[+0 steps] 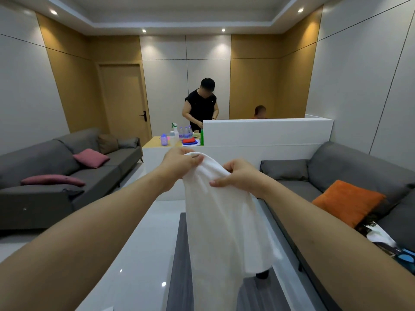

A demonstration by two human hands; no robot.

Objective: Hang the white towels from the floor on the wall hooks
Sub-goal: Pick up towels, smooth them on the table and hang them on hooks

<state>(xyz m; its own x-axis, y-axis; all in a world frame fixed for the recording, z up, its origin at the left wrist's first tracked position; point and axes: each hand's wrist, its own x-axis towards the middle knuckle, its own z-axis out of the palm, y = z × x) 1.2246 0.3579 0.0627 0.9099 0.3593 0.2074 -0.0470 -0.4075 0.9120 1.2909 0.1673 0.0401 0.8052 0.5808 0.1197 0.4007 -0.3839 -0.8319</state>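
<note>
Item: white towel (pixel 221 223), one, off the floor. Held up at chest height; left hand (pixel 179 163) pinches its top edge, right hand (pixel 238 176) clamps the cloth just beside and slightly lower. The rest hangs loose below both hands, soft and creased. Step, as judged: towel in hand for hanging. No wall hooks visible; next move calls for finding one.

No legible text anywhere. Bottles (pixel 185 132) on the far desk (pixel 155 141) carry labels, too small and blurred to read. Printed item (pixel 379 235) on the right sofa (pixel 350 162) shows dark marks, not decipherable.
</note>
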